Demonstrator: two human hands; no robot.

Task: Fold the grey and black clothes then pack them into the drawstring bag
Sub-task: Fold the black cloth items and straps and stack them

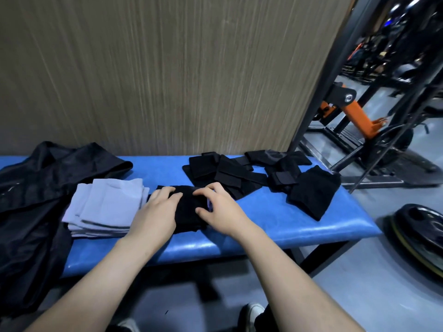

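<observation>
My left hand [157, 212] lies flat with straight fingers on one folded black garment [189, 212]; my right hand [219, 209] presses its other edge, fingers slightly bent. One grey stack [107, 207] sits just left, the black drawstring bag [36, 200] beyond, on the blue bench [287, 226].

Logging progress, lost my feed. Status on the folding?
Left hand and right hand both pressing the black garment on the bench. Grey stack folded beside it. Nothing in the way.
</observation>
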